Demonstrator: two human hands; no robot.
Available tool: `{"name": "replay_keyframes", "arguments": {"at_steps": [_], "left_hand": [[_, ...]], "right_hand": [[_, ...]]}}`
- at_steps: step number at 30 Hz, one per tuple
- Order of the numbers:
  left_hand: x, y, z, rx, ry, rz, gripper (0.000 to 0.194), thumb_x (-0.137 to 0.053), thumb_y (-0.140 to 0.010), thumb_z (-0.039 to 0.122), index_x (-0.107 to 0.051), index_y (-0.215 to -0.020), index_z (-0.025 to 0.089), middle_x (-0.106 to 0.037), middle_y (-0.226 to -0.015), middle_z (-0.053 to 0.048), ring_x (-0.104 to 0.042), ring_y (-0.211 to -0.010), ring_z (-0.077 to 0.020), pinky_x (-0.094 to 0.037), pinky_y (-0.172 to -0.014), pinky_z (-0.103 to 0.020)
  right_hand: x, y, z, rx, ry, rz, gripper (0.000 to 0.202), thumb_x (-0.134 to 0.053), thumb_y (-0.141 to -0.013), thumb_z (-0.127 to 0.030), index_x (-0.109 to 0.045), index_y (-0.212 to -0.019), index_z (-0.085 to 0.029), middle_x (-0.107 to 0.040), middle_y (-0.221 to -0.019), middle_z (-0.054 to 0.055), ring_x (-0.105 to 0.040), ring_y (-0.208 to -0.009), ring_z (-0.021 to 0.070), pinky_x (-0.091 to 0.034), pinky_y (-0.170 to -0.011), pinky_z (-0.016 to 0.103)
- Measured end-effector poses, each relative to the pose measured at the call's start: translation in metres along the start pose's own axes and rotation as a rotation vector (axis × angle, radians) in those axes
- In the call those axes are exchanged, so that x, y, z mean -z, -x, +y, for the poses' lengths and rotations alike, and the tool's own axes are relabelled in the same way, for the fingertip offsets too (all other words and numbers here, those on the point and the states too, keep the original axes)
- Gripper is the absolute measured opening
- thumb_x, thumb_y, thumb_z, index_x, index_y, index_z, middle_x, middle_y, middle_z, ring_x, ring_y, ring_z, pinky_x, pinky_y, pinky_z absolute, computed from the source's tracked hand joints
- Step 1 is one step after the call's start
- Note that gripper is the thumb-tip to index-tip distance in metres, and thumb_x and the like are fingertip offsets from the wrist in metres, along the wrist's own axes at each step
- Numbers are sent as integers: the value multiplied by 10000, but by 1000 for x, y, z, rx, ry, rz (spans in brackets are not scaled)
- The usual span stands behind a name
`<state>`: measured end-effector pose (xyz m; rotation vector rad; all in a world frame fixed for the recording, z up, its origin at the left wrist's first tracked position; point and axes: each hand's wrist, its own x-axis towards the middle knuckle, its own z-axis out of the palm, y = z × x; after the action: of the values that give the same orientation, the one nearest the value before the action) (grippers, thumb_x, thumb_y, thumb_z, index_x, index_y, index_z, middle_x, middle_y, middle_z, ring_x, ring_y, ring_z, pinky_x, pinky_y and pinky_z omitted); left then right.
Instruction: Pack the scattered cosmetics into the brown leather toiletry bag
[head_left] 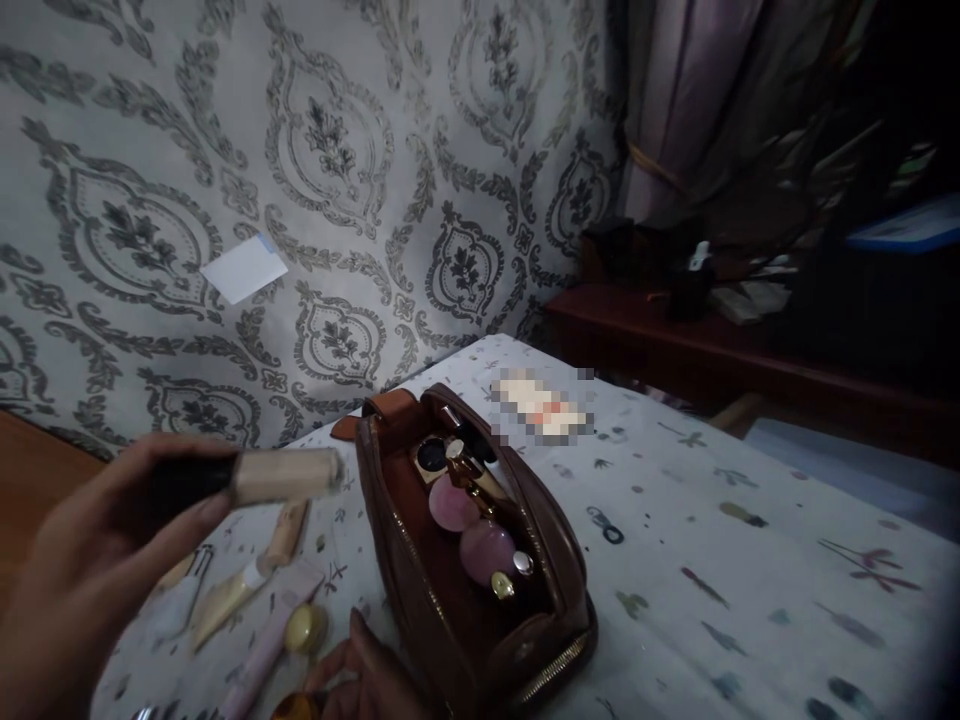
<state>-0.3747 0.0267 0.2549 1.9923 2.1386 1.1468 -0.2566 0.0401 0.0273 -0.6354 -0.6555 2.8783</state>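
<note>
My left hand (97, 560) is closed around a foundation bottle (289, 474) with a black cap and beige body, raised left of the bag and tilted flat. Low in the view, my right hand (371, 675) lies beside the bag's near side, cut off by the frame. Its thumb stands apart from loosely curled fingers, close to a gold-coloured item (292, 707). The open brown toiletry bag (409, 570) holds two pink round items (486, 552), a black-and-gold round pot (432, 456) and several gold or silver-capped pieces.
Left of the bag lie a pale pink tube (262, 640), a gold-topped round item (306, 628), a cream tube (229, 602) and a beige tube (287, 532). A blurred-out item (540, 405) rests behind the bag. Patterned wallpaper (330, 140) bounds the table; a dark red shelf (600, 325) stands right.
</note>
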Motion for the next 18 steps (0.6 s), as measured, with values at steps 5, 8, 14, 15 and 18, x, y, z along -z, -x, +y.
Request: {"name": "replay_keyframes", "arguments": {"at_steps": [5,8,14,15,18], "left_hand": [[-49,-65,45,-202,-70,-279,318,-675,-835,451,-636,-1044,215,-687,-962,-7,-647,-895,-185,-513,-766,-247],[-77,-90,52,-274,-243,-466,239,-616,-855,403,-632,-992,208,-695,-915,2,-631,-845,-174,-467,-740,-256],[-118,-116,54,-359,-671,-732,242,-651,-767,335,-638,-983,226,-677,-853,12,-623,-827,-195,-389,-646,-254],[-124,-119,53,-375,-707,-764,271,-670,-748,349,-643,-989,228,-684,-880,5,-631,-862,-206,-399,-658,-256],[-141,-128,48,-395,-776,-867,348,-717,-703,383,-662,-1014,236,-712,-930,-5,-658,-907,-224,-441,-686,-257]], "right_hand": [[1,-2,3,2,6,-48,787,-197,-987,-673,-696,-759,-110,-545,-435,-3,-458,-352,89,-258,-452,206],[3,-5,6,41,-8,-101,751,-315,-920,-754,-678,-743,-121,-549,-440,-10,-475,-371,98,-306,-476,207],[-2,7,3,37,9,-41,684,-325,-944,-708,-627,-705,-143,-552,-435,-14,-484,-370,99,-292,-470,217],[-4,10,1,34,15,-30,684,-309,-951,-703,-623,-708,-146,-554,-436,-15,-488,-374,100,-296,-474,218],[-7,16,-3,19,47,-40,705,-308,-925,-746,-616,-714,-148,-555,-439,-17,-482,-373,101,-296,-476,221]]}}
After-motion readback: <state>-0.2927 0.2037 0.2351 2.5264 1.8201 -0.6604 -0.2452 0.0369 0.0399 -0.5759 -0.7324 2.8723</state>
